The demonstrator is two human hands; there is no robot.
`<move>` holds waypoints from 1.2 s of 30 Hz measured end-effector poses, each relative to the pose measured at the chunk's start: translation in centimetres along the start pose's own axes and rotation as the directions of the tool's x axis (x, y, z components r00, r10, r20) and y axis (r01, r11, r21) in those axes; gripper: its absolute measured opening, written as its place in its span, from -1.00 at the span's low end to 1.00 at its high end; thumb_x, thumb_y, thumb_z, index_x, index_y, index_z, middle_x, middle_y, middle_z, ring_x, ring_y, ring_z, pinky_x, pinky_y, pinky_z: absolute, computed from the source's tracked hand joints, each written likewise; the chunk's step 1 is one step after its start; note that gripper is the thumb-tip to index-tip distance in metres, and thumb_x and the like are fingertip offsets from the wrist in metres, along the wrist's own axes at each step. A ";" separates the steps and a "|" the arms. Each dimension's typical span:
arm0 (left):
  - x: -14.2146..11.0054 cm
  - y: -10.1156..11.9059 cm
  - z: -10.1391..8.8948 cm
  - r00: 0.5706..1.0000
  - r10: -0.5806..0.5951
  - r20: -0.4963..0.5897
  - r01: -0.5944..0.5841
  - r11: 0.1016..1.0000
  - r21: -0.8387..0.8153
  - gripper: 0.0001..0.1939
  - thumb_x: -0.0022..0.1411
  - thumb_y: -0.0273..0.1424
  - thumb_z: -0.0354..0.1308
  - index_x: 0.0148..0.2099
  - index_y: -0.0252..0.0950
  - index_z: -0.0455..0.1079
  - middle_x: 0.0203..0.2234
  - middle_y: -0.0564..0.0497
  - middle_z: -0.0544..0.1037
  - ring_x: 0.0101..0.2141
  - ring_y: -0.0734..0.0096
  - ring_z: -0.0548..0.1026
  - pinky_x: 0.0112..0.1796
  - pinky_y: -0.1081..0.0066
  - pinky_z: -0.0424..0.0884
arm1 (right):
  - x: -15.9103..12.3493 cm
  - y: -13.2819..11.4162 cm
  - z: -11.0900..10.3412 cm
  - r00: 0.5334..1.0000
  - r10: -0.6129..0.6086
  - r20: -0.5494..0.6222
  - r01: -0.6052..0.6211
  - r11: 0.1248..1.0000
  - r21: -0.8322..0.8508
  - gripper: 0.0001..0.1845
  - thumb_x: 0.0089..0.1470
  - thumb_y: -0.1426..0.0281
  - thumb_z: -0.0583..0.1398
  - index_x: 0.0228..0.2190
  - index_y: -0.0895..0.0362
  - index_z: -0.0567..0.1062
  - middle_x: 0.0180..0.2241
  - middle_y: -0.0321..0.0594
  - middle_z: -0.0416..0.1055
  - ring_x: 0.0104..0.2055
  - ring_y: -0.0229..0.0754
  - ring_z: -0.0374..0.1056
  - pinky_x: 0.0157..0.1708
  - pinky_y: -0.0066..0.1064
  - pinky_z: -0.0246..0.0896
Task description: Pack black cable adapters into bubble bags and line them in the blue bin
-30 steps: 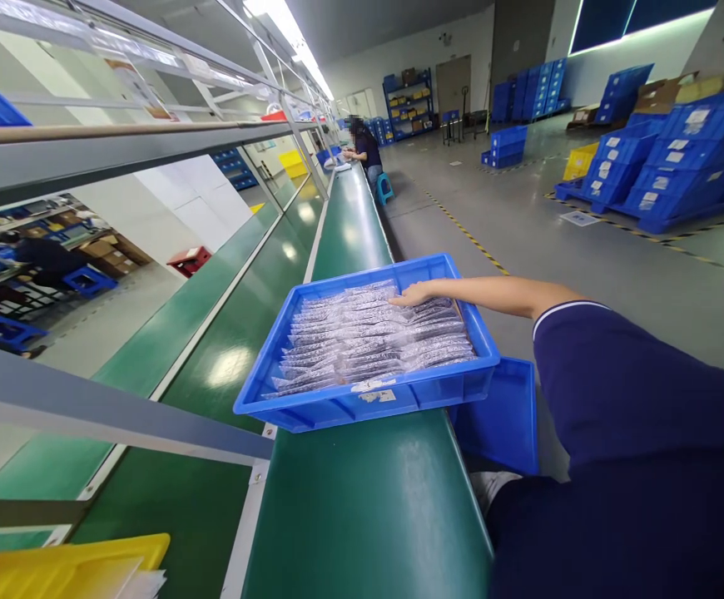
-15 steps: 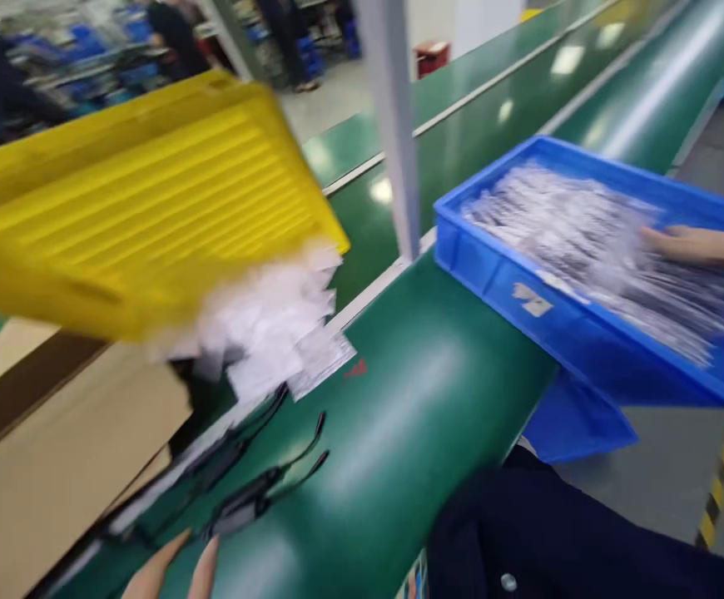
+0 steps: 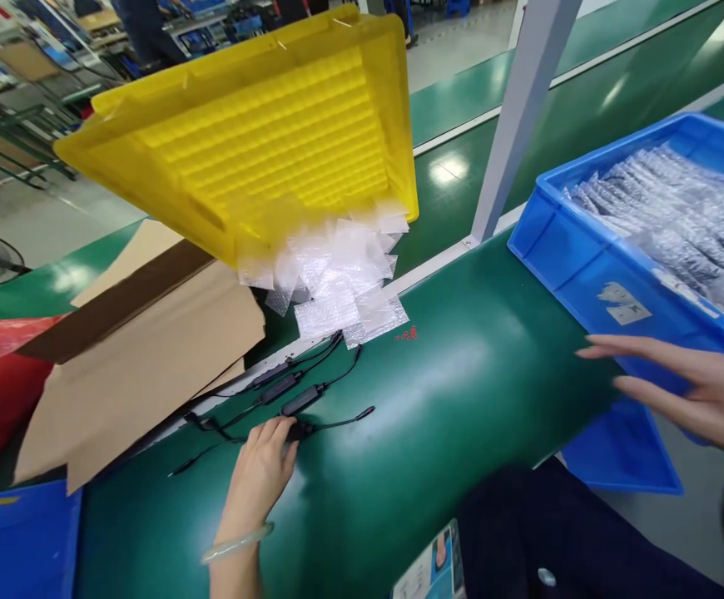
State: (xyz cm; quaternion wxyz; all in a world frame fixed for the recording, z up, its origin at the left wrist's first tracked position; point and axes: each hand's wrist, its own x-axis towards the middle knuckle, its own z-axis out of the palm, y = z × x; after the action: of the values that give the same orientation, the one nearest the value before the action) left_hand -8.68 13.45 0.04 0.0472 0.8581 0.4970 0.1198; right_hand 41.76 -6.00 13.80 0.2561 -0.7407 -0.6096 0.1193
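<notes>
My left hand (image 3: 265,457), a pale bangle on its wrist, is closed over a black cable with an inline box (image 3: 303,429) on the green conveyor belt (image 3: 437,391). Beyond it lie several similar black cables (image 3: 280,388) side by side, thin plug leads stretching out from them. At the right, my right hand (image 3: 690,387) is held in the air with fingers apart and nothing in them, in front of a blue bin (image 3: 580,249). That bin holds rows of clear bubble-wrap packets (image 3: 680,216). White bubble-wrap pouches (image 3: 337,287) spill from a tilted yellow crate (image 3: 268,133).
Flattened cardboard (image 3: 156,358) lies left of the cables, next to a red bag (image 3: 0,399). A blue tray (image 3: 18,541) is at the lower left. A grey post (image 3: 518,125) rises behind the belt. Another blue bin (image 3: 624,449) sits below at the right.
My right hand has come out of the blue bin and is now in front of it. My left hand has moved onto a cable. The view has shifted left.
</notes>
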 end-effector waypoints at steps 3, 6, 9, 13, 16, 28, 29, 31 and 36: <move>0.0 0.8 -2.4 0.994 -0.110 0.024 0.112 0.941 -0.318 -0.60 0.15 -0.08 0.08 -0.10 -0.24 0.41 -0.22 -0.17 0.54 -0.22 0.02 0.49 -0.29 0.19 0.46 | 2.7 -4.0 5.2 0.959 -0.202 0.197 0.173 0.972 0.157 -0.55 0.17 0.14 0.11 0.04 0.03 0.42 -0.03 -0.12 0.45 -0.02 -0.12 0.40 -0.20 -0.38 0.39; -0.5 3.7 -5.2 0.956 -0.292 -0.037 0.180 0.678 -0.713 -0.58 0.10 -0.12 0.23 -0.05 -0.23 0.41 -0.22 -0.13 0.55 -0.23 0.13 0.53 -0.29 0.32 0.50 | 5.0 -8.0 9.0 0.814 -0.448 0.369 0.336 0.882 0.331 -0.58 0.21 0.20 0.09 0.04 0.09 0.41 -0.05 -0.14 0.46 -0.01 -0.15 0.38 0.00 -0.29 0.29; -0.6 8.2 -7.0 0.876 -0.473 -0.099 -0.003 0.199 -0.980 -0.61 0.04 -0.18 0.31 -0.11 -0.26 0.46 -0.30 -0.07 0.54 -0.32 0.25 0.54 -0.25 0.31 0.53 | 5.9 -11.7 12.0 0.684 -0.574 0.451 0.356 0.802 0.480 -0.57 0.25 0.26 0.03 0.07 0.18 0.38 0.04 -0.07 0.39 0.09 -0.12 0.30 0.11 -0.23 0.17; 0.1 13.9 -6.7 0.828 -0.557 0.072 -0.073 -0.234 -0.969 -0.55 -0.05 -0.15 0.38 -0.16 -0.33 0.50 -0.39 0.00 0.47 -0.46 0.47 0.45 -0.44 0.50 0.50 | 5.2 -15.0 15.6 0.557 -0.654 0.512 0.176 0.695 0.697 -0.44 0.22 0.29 0.07 0.17 0.33 0.21 0.17 0.08 0.21 0.20 -0.08 0.17 0.17 -0.28 0.07; 0.4 16.0 -5.5 0.833 -0.528 0.165 -0.044 -0.361 -0.932 -0.58 -0.05 -0.24 0.40 -0.14 -0.35 0.50 -0.44 0.04 0.43 -0.52 0.58 0.38 -0.50 0.60 0.44 | 4.0 -15.3 17.5 0.378 -0.738 0.560 -0.048 0.588 0.808 -0.57 0.24 0.39 0.05 0.08 0.37 0.29 -0.01 0.03 0.40 0.03 -0.21 0.33 0.02 -0.44 0.20; 0.0 17.8 -4.2 0.819 -0.536 0.205 0.055 -0.282 -0.958 -0.59 -0.03 -0.21 0.40 -0.15 -0.31 0.52 -0.29 -0.14 0.60 -0.28 0.23 0.58 -0.33 0.44 0.57 | 5.7 -10.2 13.7 0.683 -0.696 0.221 0.711 0.703 0.017 -0.73 0.25 0.42 0.02 -0.20 0.19 0.51 -0.38 -0.17 0.46 -0.36 -0.23 0.29 -0.34 -0.39 0.06; 0.0 18.3 -4.2 0.842 -0.501 0.198 0.065 -0.272 -0.960 -0.62 0.02 -0.22 0.37 -0.14 -0.31 0.51 -0.27 -0.16 0.60 -0.25 0.20 0.58 -0.31 0.42 0.57 | 5.8 -10.3 13.3 0.685 -0.705 0.182 0.719 0.695 -0.012 -0.73 0.26 0.43 0.01 -0.19 0.19 0.50 -0.40 -0.19 0.46 -0.37 -0.24 0.28 -0.35 -0.39 0.05; -0.1 19.2 -4.0 0.881 -0.435 0.186 0.077 -0.257 -0.963 -0.67 0.12 -0.24 0.31 -0.11 -0.30 0.50 -0.22 -0.20 0.58 -0.17 0.15 0.56 -0.24 0.38 0.56 | 6.0 -10.7 12.8 0.680 -0.721 0.130 0.727 0.687 0.011 -0.71 0.27 0.44 -0.01 -0.14 0.19 0.48 -0.37 -0.19 0.46 -0.34 -0.25 0.31 -0.34 -0.40 0.09; -0.6 20.7 -3.3 0.917 -0.352 0.187 0.107 -0.233 -0.966 -0.67 0.22 -0.30 0.21 0.03 -0.24 0.44 -0.02 -0.21 0.49 0.00 0.12 0.46 -0.05 0.30 0.47 | 5.5 -12.3 12.9 0.735 -0.678 0.033 0.662 0.726 0.185 -0.65 0.29 0.39 -0.04 -0.16 0.21 0.51 -0.19 -0.10 0.48 -0.17 -0.21 0.36 -0.18 -0.40 0.25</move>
State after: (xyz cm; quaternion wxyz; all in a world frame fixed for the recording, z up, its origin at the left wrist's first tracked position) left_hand 7.63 2.38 7.25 0.6660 0.3882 0.3779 0.5128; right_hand 26.37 3.85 10.13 0.3105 -0.4406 -0.8358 0.1038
